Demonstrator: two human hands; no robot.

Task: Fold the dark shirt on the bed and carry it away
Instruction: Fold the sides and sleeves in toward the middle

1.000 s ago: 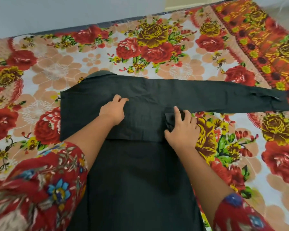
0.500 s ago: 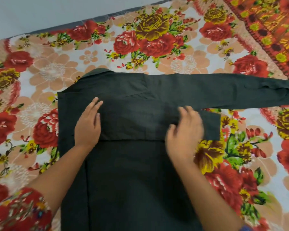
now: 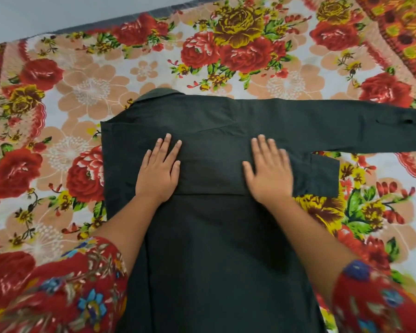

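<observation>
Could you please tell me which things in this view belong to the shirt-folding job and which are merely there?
Part of the job:
dark shirt
left hand, flat on it
right hand, flat on it

Merely there:
floral bedsheet
grey wall

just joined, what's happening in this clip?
A person is folding a dark shirt laid flat on a bed with a floral bedsheet. The left hand and right hand lie open, palms down, on a sleeve folded across the chest, its cuff poking out to the right. The other sleeve is unfolded, stretched out to the right. The shirt is only partly folded and not yet picked up.
</observation>
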